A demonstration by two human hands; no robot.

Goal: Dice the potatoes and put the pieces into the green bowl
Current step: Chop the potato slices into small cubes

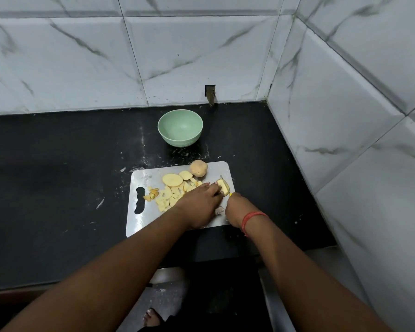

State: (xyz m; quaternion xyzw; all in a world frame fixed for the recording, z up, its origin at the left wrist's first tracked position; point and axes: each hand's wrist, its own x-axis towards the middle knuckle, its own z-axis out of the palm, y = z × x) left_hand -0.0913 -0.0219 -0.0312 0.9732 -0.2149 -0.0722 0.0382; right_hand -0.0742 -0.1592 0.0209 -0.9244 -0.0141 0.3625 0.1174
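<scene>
A steel cutting board [139,180] lies on the black counter. On it are a whole potato [198,168], two flat slices [172,180] and several diced pieces [166,197]. My left hand [199,204] holds down a potato piece [223,185] at the board's right side with its fingertips. My right hand [236,207] grips a yellow-handled knife [226,185], whose blade runs into that piece. The green bowl [180,128] stands behind the board, with nothing visible in it.
Marble-tiled walls close off the back and the right of the black counter [58,176]. The counter's front edge runs just below the board. A red thread band [250,219] is on my right wrist. A bare foot [151,317] shows on the floor below.
</scene>
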